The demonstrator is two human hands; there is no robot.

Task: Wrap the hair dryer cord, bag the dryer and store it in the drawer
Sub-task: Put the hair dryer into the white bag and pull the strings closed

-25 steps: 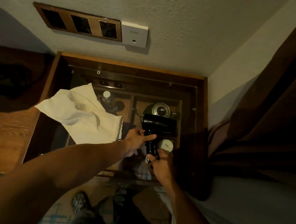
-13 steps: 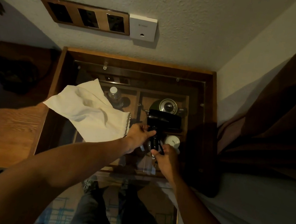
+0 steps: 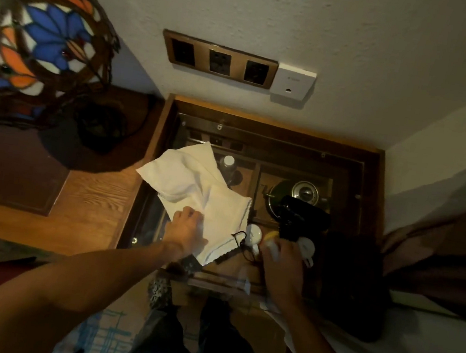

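Observation:
The black hair dryer (image 3: 301,219) stands over the right side of the glass-topped wooden cabinet (image 3: 280,124). My right hand (image 3: 281,258) grips its handle from below, with the white plug (image 3: 306,248) beside the fingers. A thin black drawstring (image 3: 239,243) loops between my hands. The white cloth bag (image 3: 194,189) lies spread on the glass at the left. My left hand (image 3: 186,231) rests on the bag's near edge and pinches the cloth.
Under the glass sit a kettle (image 3: 301,191), a bottle (image 3: 227,163) and a white cup (image 3: 254,234). A stained-glass lamp (image 3: 34,31) stands on the wooden desk (image 3: 89,202) at the left. Sockets (image 3: 218,62) are on the wall. A brown curtain (image 3: 438,248) hangs at the right.
My left hand has left the dryer and moved left onto the white bag. The right hand keeps hold of the dryer's handle. The view has shifted left, bringing the lamp in.

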